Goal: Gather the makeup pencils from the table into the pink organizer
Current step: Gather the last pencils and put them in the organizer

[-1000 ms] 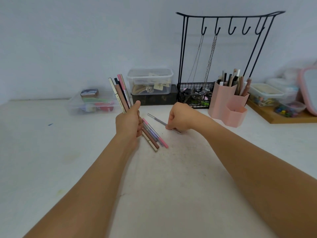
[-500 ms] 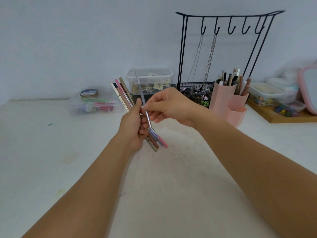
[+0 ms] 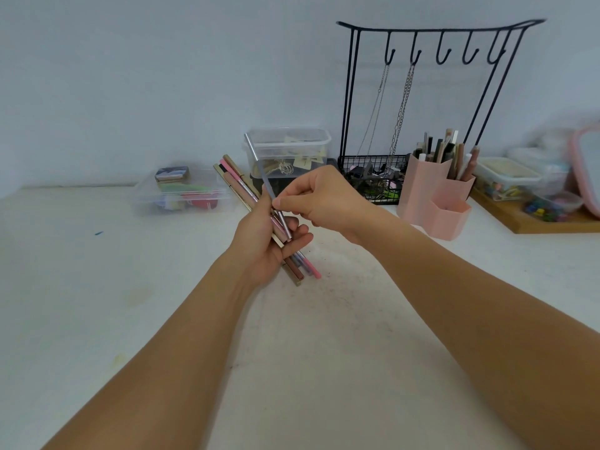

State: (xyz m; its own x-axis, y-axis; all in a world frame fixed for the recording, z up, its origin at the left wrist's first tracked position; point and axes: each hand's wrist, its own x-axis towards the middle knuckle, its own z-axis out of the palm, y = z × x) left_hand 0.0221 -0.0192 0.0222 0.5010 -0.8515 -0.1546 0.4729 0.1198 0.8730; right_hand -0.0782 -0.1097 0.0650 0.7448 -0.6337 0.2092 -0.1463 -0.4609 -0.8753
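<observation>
From the head camera we see our left hand [image 3: 266,241] raised over the middle of the white table [image 3: 324,352], palm up, fingers loosely curled under a bundle of makeup pencils [image 3: 242,186] that fans up and away toward the far edge. Our right hand [image 3: 319,199] pinches a slim grey pencil [image 3: 259,164] between thumb and forefinger, its lower end lying against the bundle in the left palm and its upper end tilted toward the wall. Just below the left hand, a few more pencils on the table [image 3: 306,269] poke out side by side, pink and brown among them.

The pink organizer [image 3: 431,196] stands toward the far right edge of the table, well apart from both hands, with pencils and brushes already upright in its tall compartments. Behind it a black wire rack [image 3: 428,102] holds two hanging chains. A clear lidded box [image 3: 289,147] sits at the far edge behind the hands, and a flat clear case [image 3: 181,193] lies to its left.
</observation>
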